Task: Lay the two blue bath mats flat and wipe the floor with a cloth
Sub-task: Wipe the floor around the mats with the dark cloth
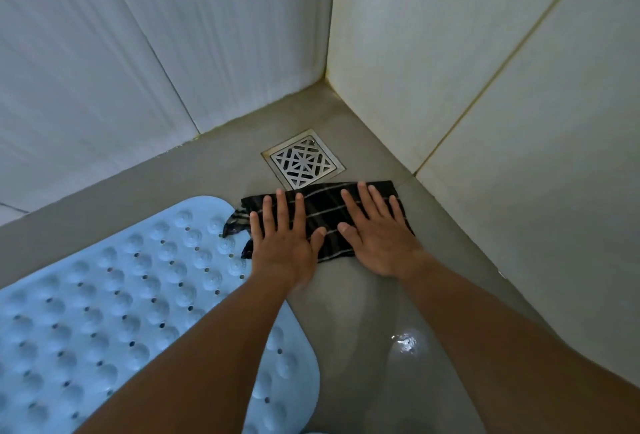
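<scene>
Blue bath mat (114, 298) lies flat at far left on the grey floor (349, 302), its bumpy, holed surface up, and my left forearm crosses its near corner. Just right of it I see my left hand (282, 243) spread flat, fingers splayed, pressing the dark striped cloth (323, 222); nothing is gripped. My right hand (375, 232) presses the cloth's right half likewise. Beyond the cloth sits the square metal drain (303, 159), in the tiled corner.
</scene>
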Demonstrator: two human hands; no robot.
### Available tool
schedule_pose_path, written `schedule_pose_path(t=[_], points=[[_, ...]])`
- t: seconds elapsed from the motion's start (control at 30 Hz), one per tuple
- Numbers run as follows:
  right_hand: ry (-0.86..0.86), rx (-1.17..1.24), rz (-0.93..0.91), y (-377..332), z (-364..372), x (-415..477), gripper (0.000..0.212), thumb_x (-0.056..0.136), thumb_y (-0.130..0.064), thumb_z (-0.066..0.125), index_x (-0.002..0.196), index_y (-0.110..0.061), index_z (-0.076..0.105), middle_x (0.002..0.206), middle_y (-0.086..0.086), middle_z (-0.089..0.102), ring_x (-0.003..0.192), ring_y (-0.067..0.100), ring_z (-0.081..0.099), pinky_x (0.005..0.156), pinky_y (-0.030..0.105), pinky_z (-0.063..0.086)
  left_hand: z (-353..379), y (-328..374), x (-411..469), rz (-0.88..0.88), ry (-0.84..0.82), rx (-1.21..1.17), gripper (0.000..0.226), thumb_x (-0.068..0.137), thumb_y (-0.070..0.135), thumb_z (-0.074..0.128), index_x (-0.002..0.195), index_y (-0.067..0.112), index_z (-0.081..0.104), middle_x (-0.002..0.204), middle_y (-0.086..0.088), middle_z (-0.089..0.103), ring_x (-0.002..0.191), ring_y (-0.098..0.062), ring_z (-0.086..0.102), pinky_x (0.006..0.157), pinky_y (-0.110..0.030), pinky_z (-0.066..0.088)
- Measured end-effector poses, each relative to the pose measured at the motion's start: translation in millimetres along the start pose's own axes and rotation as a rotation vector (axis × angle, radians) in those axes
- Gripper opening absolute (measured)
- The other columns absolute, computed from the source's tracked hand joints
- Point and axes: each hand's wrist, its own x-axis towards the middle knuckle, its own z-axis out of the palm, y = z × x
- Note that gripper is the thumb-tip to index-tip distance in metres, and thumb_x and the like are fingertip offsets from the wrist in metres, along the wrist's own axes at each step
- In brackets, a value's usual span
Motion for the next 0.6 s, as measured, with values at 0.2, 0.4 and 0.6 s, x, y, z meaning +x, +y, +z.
schedule_pose_path(t=[0.2, 0.4, 0.6], points=[[0.002, 0.000, 0.001, 2, 0, -3, 0.063, 0.103, -0.057, 0.006, 0.156, -0.033, -0.021, 0.163, 0.000, -0.029, 0.150, 0.017, -0.027, 0.122, 0.046, -0.015, -2, 2, -2, -0.011, -0.038, -0.007, 0.073, 0.101, 0.061, 0.008, 0.156, 0.024, -0.023, 0.163, -0.009, -0.030, 0.150, -0.030, -0.028, 0.120, -0.051, -0.017], [0.017, 0.021, -0.095, 16, -5, 11, 0.064, 0.102, -0.062, 0.008, 0.157, -0.037, -0.016, 0.164, -0.003, -0.026, 0.150, 0.014, -0.026, 0.122, 0.045, -0.015, 0, 5, -1, -0.050, 0.025, 0.026, 0.073, 0.100, 0.063, 0.010, 0.158, 0.027, -0.017, 0.166, -0.007, -0.023, 0.152, -0.028, -0.022, 0.122, -0.050, -0.014], [0.029, -0.017, -0.187, 27, -4, 19, 0.062, 0.103, -0.061, 0.010, 0.157, -0.042, -0.013, 0.165, -0.001, -0.023, 0.152, 0.016, -0.022, 0.122, 0.047, -0.013, 5, 26, -4, -0.191, 0.028, 0.026, 0.071, 0.101, 0.061, 0.008, 0.157, 0.027, -0.019, 0.165, -0.007, -0.024, 0.152, -0.028, -0.021, 0.122, -0.052, -0.013]])
